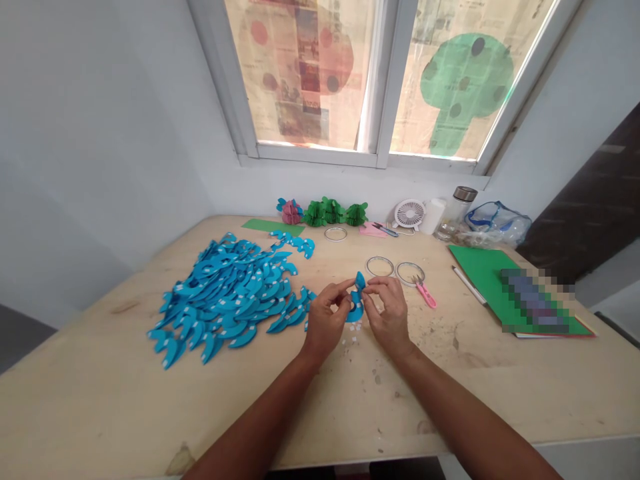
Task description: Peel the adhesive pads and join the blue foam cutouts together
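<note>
My left hand (327,313) and my right hand (390,313) meet at the middle of the wooden table (100,400), both pinched on one curved blue paper piece (357,297) held just above the surface. Tiny white scraps (353,337) lie on the table below my hands. A large pile of similar blue paper pieces (225,297), each with small white tabs, spreads to the left of my left hand.
Three tape rings (380,267) and pink scissors (426,293) lie behind my hands. Green card sheets (483,273) sit at the right. Along the back wall stand green paper decorations (335,213), a small white fan (409,215), a jar (457,210) and a plastic bag (497,223).
</note>
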